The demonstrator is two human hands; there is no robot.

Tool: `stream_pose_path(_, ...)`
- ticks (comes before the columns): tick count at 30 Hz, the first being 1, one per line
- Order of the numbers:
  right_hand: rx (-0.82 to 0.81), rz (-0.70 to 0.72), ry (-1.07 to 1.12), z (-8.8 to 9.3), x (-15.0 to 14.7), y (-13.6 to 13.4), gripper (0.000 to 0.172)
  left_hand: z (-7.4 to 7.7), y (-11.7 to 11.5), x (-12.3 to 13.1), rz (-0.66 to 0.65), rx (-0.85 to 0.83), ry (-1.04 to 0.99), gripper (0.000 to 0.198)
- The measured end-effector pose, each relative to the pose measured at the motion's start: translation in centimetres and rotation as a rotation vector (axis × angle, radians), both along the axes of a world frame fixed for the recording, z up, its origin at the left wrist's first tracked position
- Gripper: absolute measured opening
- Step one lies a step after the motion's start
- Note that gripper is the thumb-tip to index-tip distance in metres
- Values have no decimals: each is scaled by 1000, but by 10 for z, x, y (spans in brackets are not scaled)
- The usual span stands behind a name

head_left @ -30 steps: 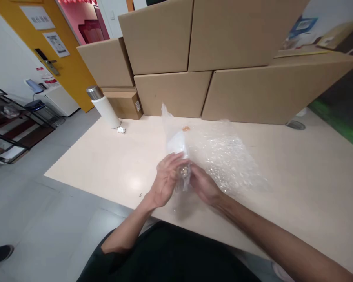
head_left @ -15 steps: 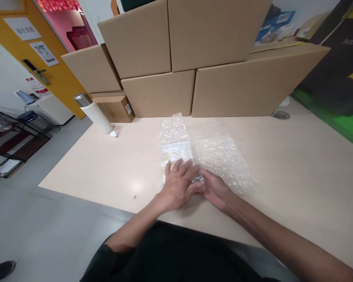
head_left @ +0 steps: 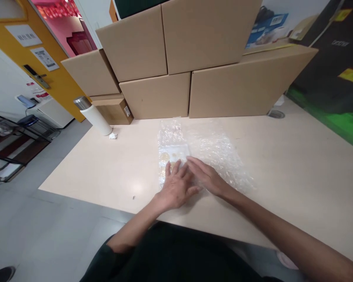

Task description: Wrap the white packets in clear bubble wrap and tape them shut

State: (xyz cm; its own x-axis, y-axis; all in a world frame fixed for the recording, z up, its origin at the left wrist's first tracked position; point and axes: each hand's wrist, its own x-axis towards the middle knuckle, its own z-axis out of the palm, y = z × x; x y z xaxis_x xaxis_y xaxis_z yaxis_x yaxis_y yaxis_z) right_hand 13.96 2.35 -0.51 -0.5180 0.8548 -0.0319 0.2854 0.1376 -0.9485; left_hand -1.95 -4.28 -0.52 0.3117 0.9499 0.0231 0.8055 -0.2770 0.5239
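A sheet of clear bubble wrap (head_left: pixel 220 152) lies on the table, its left part folded around or under a flat, pale item with yellowish round marks (head_left: pixel 174 150). My left hand (head_left: pixel 177 189) presses on the near part of that item, fingers spread and holding nothing. Close beside it, my right hand (head_left: pixel 207 176) rests at the item's right edge on the bubble wrap, fingers stretched out and together, tips near the left fingers. The lower part of the flat item is hidden under my hands.
Cardboard boxes (head_left: pixel 155 98) are stacked along the table's back edge. At the back left stand a white bottle with a metal cap (head_left: pixel 95 118) and a small brown box (head_left: pixel 113 111), with a crumpled white scrap (head_left: pixel 113 136) nearby. A yellow door (head_left: pixel 47 82) is beyond.
My right hand has moved up and left from the near corner of the wrap, its fingers straightening over the edge. The left hand stays pressed in nearly the same place.
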Motion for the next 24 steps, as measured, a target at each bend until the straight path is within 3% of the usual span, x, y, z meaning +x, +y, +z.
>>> stream_pose_path(2, -43, 9, -23, -3, -6, 7, 62, 4, -6, -9, 84, 50, -130, 49)
stream_pose_path(5, -80, -1, -27, -8, -8, 14, 64, 3, -13, -31, 474, 211, -414, 53)
stream_pose_path(7, -82, -5, -31, -9, -8, 15, 67, -1, -13, -45, 668, 141, -654, 63)
stream_pose_path(10, -72, 6, -11, -10, -8, 14, 68, -4, -9, -55, 734, -45, -940, 68)
stream_pose_path(13, -76, 18, 6, -8, -7, 12, 65, 4, -3, -45, 681, 41, -1035, 67)
stream_pose_path(17, -136, 3, 69, -2, -1, 8, 59, 24, 7, -16, 475, 152, -1040, 49)
stream_pose_path(21, -166, -45, 272, 5, 19, 5, 46, 31, 23, 15, 212, 153, -826, 34)
stream_pose_path(24, 7, -166, 166, 4, 47, 9, 39, 25, 38, 37, 36, 159, -581, 38)
